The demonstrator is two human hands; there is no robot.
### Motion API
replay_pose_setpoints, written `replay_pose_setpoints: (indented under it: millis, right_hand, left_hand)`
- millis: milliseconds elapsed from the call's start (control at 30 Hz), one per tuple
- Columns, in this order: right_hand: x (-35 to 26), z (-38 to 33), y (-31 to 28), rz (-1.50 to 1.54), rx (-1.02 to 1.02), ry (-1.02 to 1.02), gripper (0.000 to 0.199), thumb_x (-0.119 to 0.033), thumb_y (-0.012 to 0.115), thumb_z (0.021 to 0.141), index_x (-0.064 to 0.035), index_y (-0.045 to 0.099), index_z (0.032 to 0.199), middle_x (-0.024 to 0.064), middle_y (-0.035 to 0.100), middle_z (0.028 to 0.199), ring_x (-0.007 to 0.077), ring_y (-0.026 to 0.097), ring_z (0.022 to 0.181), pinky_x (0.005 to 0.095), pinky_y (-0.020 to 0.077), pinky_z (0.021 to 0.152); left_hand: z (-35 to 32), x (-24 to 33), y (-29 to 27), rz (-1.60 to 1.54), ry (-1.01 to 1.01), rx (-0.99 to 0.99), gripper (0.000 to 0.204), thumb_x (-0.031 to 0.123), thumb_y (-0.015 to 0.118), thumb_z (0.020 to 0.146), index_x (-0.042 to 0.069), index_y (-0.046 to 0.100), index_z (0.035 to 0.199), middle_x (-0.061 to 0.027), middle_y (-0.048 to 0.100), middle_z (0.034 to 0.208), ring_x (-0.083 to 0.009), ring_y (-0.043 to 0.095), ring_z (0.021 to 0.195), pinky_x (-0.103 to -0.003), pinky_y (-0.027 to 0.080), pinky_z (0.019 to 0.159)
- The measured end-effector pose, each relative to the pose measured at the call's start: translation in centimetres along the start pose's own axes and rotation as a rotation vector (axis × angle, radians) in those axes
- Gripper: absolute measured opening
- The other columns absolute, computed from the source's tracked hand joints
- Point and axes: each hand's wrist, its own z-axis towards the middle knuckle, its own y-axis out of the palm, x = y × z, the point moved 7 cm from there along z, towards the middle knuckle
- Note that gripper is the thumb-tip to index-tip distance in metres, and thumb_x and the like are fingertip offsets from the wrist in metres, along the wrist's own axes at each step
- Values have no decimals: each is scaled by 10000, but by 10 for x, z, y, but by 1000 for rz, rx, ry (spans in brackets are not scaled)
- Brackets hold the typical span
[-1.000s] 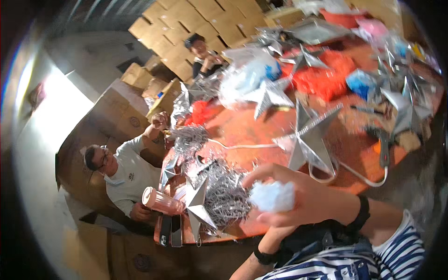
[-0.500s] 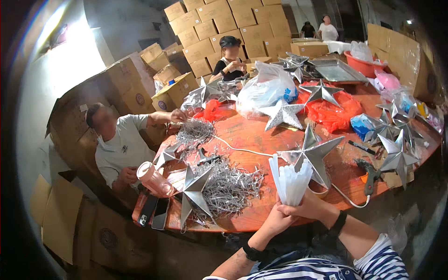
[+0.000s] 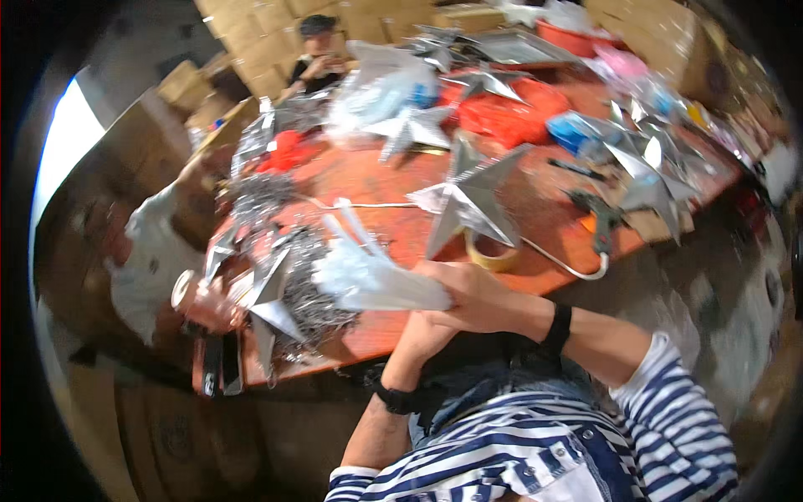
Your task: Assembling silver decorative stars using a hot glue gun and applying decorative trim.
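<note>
A bundle of translucent white sticks, which look like glue sticks (image 3: pixel 368 276), lies tilted to the left over the table's front edge. My right hand (image 3: pixel 478 294) is closed around its lower end. Below and against it, my left hand (image 3: pixel 428 333) is closed on the same end, its fingers partly hidden. Beyond my hands stands a large silver star (image 3: pixel 470 191), with a roll of tape (image 3: pixel 492 253) at its foot. Silver tinsel (image 3: pixel 322 305) lies under the free ends of the sticks. To the right rests a glue gun (image 3: pixel 604 219) with a white cord.
The red-brown table (image 3: pixel 368 176) holds more silver stars (image 3: pixel 410 130), a red plastic bag (image 3: pixel 514 109) and a black marker (image 3: pixel 577 168). A tumbler (image 3: pixel 201 301) and phones (image 3: pixel 219 364) sit at its left corner. Two people (image 3: pixel 155 251) are at the left and far sides.
The sticks have gone from upright to tilted leftward, and both hands have moved left with them. The view has shifted and is more blurred.
</note>
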Motion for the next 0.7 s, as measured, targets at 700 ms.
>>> replay_pose_setpoints:
  millis: [700]
  right_hand:
    - [148, -109, -389, -846, 268, 1092, 332, -213, 661, 732, 22, 575, 950, 110, 614, 684, 202, 585, 520, 338, 453, 491]
  left_hand:
    - [4, 26, 16, 41, 171, -8, 111, -74, 408, 880, 5, 470, 927, -61, 500, 815, -112, 489, 655, -228, 421, 614]
